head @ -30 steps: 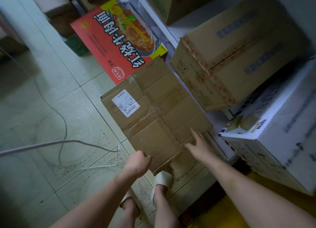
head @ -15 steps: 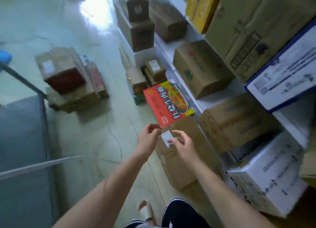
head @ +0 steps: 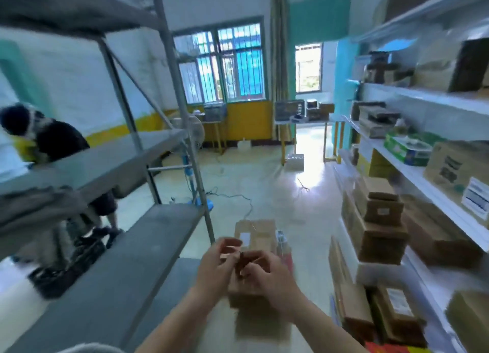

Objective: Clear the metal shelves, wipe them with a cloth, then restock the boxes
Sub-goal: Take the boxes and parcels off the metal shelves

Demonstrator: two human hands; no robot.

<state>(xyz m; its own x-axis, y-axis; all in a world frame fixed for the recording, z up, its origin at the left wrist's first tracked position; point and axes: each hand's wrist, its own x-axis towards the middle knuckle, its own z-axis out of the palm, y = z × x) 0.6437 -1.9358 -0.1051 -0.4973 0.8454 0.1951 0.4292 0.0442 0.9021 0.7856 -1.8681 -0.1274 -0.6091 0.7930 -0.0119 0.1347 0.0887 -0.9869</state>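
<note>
- Right of the mostly bare metal shelves (head: 148, 236), boxes (head: 375, 220) stand stacked; clearing seems done, restocking not
- left hand (head: 215, 264) and right hand (head: 268, 272): fingers curled, grip unclear

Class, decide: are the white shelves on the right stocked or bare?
Stocked. Cardboard boxes and a green carton sit on the white shelves; more boxes stand on the levels above and below.
</note>
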